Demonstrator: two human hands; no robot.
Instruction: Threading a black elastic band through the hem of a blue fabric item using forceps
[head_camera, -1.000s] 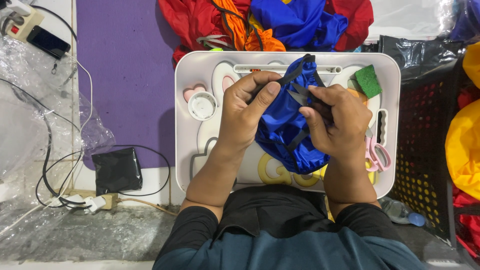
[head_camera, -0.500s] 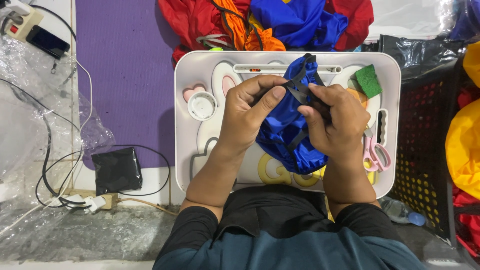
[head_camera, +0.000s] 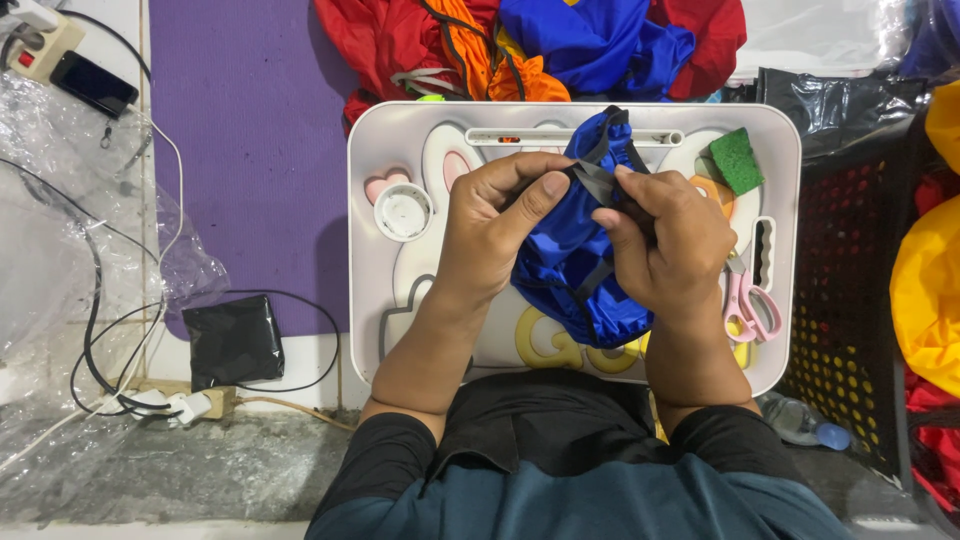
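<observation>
seen from above, a person's left hand and right hand both pinch a crumpled blue fabric pouch with black trim, fingers closed tight on its black edge, just above a white plastic lap tray with a rabbit design. on the tray lie a green sponge and pink-handled scissors right of the pouch, and a round white cap left of it; a heap of red, orange and blue cloth sits beyond the tray's far edge
</observation>
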